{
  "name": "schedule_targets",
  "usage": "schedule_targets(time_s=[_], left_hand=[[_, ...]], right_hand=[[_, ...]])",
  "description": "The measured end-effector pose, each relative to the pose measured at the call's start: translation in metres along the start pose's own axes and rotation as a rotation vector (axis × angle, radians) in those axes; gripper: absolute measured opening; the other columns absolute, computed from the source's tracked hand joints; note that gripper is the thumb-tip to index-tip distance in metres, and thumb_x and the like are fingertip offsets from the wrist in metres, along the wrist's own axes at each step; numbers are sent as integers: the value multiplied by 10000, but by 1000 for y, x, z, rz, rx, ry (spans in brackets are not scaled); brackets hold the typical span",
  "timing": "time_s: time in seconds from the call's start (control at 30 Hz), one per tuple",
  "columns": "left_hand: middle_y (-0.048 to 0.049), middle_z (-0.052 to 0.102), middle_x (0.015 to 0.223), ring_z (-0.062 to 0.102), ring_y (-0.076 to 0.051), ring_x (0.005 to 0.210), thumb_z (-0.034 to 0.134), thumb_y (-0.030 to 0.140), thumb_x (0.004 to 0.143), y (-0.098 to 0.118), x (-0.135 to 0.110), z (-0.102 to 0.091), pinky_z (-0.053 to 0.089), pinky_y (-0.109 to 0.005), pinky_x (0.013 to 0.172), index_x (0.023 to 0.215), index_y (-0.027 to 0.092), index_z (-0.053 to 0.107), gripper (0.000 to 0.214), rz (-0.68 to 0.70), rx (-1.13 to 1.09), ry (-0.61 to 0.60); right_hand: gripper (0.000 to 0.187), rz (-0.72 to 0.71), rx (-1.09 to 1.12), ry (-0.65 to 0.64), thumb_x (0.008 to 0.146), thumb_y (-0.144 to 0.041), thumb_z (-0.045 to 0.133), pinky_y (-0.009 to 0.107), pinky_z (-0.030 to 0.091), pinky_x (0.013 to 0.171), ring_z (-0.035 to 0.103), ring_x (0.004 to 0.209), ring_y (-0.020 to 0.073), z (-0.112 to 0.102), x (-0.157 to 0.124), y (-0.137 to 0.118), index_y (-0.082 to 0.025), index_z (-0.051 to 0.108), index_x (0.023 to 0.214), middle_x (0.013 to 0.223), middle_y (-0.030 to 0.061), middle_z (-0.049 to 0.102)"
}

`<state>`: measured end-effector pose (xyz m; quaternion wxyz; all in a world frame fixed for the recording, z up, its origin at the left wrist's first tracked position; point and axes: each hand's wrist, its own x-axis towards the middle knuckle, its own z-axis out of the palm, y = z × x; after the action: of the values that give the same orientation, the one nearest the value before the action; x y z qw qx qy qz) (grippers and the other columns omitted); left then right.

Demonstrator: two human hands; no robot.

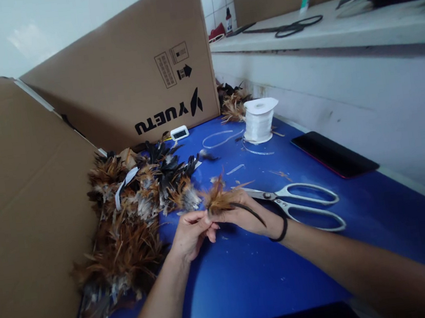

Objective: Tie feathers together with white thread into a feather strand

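Note:
Both hands meet over the blue table, closed around a small bunch of brown feathers (pixel 218 199). My left hand (pixel 193 233) pinches the base of the bunch between thumb and fingers. From the other side my right hand (pixel 244 214) grips it, with the tips fanning up over that hand and one long dark feather curving toward the wrist. Silver scissors (pixel 291 201) lie partly open just beyond my right hand, one blade hidden behind it. To the left is a large pile of brown and black feathers (pixel 139 193).
A spool of white ribbon (pixel 259 122) stands at the back, with loose ribbon beside it. A black phone (pixel 335 153) lies along the right edge. Cardboard boxes (pixel 128 76) wall off the left and back. Dark scissors (pixel 289 28) rest on a ledge (pixel 354 23).

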<state>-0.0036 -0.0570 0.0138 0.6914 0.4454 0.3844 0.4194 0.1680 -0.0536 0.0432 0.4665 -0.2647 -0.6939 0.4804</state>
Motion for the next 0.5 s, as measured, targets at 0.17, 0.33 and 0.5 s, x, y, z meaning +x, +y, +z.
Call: schedule_targets(time_s=[0.17, 0.33, 0.5], left_hand=[[-21, 596, 475, 507, -82, 388, 757, 306, 650, 4, 1, 6, 426, -215, 458, 631, 105, 692, 213, 110, 20, 60], [-22, 602, 486, 529, -94, 426, 741, 314, 671, 5, -1, 10, 440, -224, 494, 665, 103, 698, 215, 163, 100, 101], [-52, 650, 587, 563, -109, 434, 740, 343, 671, 3, -3, 7, 466, -235, 470, 682, 96, 683, 254, 62, 49, 9]], right_hand=[[256, 136, 139, 37, 787, -382, 615, 287, 499, 691, 604, 646, 142, 6, -2, 1, -171, 647, 645, 638, 4, 660], [250, 112, 220, 106, 769, -366, 646, 285, 510, 641, 612, 585, 134, 9, -1, 4, -165, 641, 622, 579, 1, 652], [321, 53, 114, 97, 773, -406, 634, 261, 495, 568, 592, 529, 118, 5, 0, 0, -160, 616, 567, 548, -1, 631]])
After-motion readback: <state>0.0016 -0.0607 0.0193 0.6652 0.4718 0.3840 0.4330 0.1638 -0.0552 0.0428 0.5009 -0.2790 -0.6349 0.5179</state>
